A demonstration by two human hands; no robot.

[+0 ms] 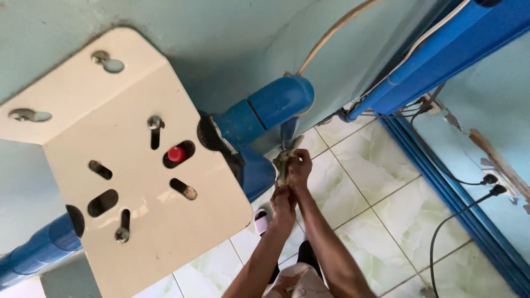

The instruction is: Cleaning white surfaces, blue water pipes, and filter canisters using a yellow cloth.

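— Brass fitting (pixel 284 165) — where does it sit against the hands?

— Start at the left: a cream bracket plate (pixel 138 182) with slots and a red knob fills that side, bolted to the pale green wall (pixel 232 38). Right of it comes the blue pipe elbow (pixel 270 107), and the fitting hangs straight below the elbow's outlet, above the green tiled floor (pixel 375 182).

— Its long axis?

— Up and down in line with the short pipe stub, running toward the person's arms.

— Which hand is nearer?

— Both touch it. The left hand (pixel 283 205) is clenched round its lower end — the right hand (pixel 301 167) grips it higher up, beside the stub, so the right sits closer to the elbow joint.

— Anything further right?

— Blue door frame rails (pixel 441 182) and black cables (pixel 452 221), well apart from the hands.
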